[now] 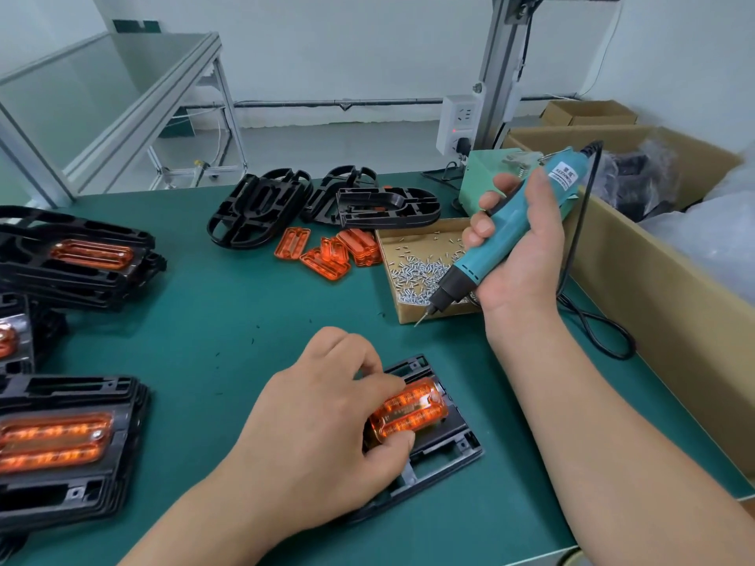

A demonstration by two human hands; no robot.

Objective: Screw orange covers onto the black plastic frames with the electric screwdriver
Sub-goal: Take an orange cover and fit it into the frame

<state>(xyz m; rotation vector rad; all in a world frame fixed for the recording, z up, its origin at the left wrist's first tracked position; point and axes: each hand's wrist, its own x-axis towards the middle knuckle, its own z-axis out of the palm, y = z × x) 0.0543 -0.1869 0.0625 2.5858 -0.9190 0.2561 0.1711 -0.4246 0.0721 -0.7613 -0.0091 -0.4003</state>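
While the left hand (322,422) pinches an orange cover (408,410) between thumb and fingertips, seating it on the black plastic frame (443,449) beneath, the right hand (514,255) wraps fully round the electric screwdriver (510,226), its bit well beyond that pinch, by the cardboard screw tray (412,239). Finished assemblies (81,496) stack left of the pinch; bare frames (261,206) and loose covers (327,251) beyond it look yet undone.

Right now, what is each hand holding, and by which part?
Right hand grips the electric screwdriver by its teal body; left hand pinches the orange cover across its sides.
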